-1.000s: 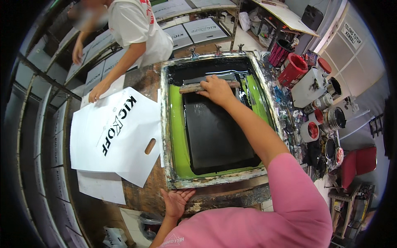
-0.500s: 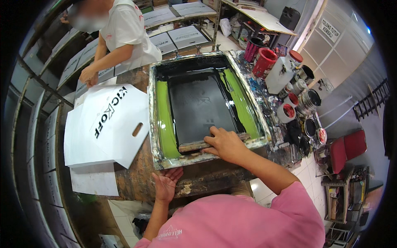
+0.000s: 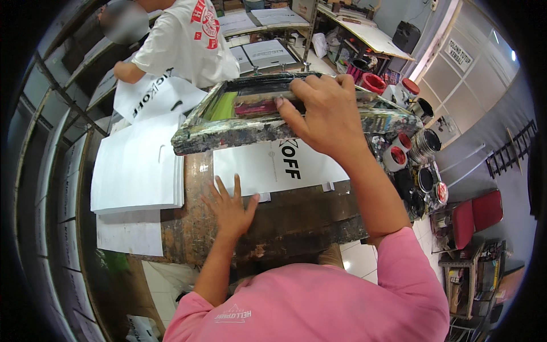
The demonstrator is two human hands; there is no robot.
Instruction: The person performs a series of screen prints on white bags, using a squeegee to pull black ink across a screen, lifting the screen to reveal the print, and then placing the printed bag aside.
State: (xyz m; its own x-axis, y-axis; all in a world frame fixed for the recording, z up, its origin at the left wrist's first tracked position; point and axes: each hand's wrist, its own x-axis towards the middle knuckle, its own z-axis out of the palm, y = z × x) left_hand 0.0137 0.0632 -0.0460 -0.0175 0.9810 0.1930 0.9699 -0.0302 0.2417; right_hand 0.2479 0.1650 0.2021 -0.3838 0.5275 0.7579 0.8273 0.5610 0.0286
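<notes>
My right hand (image 3: 326,114) is closed on a wooden squeegee (image 3: 259,106) resting in a paint-crusted screen-printing frame (image 3: 239,134). The frame is tilted, its near edge raised off the table. Green mesh (image 3: 223,107) shows at its left side; much of the inside is hidden by the rim and my hand. Underneath lies a white sheet (image 3: 245,170) with bold black lettering, its far part covered by the frame. My left hand (image 3: 231,211) is open, fingers spread at the sheet's near left edge, beside a small pale tab (image 3: 264,197). It holds nothing.
A stack of white sheets (image 3: 134,165) stands at the left. A co-worker in a white shirt (image 3: 191,43) holds a printed white sheet (image 3: 154,97) above it. Paint tubs (image 3: 395,157) and cans crowd the table's right side. Racks (image 3: 57,182) with sheets line the left.
The frame's near edge has come up, uncovering the printed sheet. My right hand has moved away with the squeegee. My left hand has turned palm-down. The co-worker has lifted a printed sheet off the stack.
</notes>
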